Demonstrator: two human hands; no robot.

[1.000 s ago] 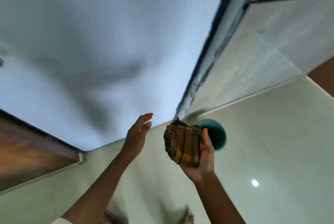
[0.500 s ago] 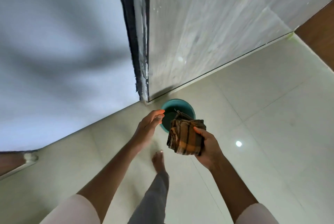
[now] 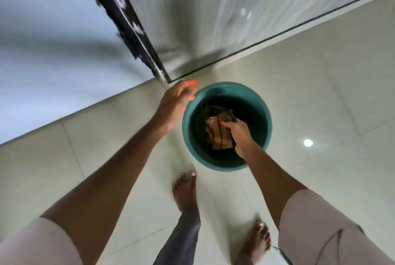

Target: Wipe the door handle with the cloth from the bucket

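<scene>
Although the bucket's (image 3: 227, 127) inside is dark and its bottom cannot be made out, one folded brown plaid cloth (image 3: 220, 132) shows within its rim, gripped from above by the right hand (image 3: 239, 136), whose closed fingers cover the cloth's right edge. One teal bucket stands on the tiled floor (image 3: 320, 93). Blurred, the left hand (image 3: 176, 107) hovers open and empty beside the bucket's left rim. Two bare feet (image 3: 185, 190) show below; no door handle is in view.
</scene>
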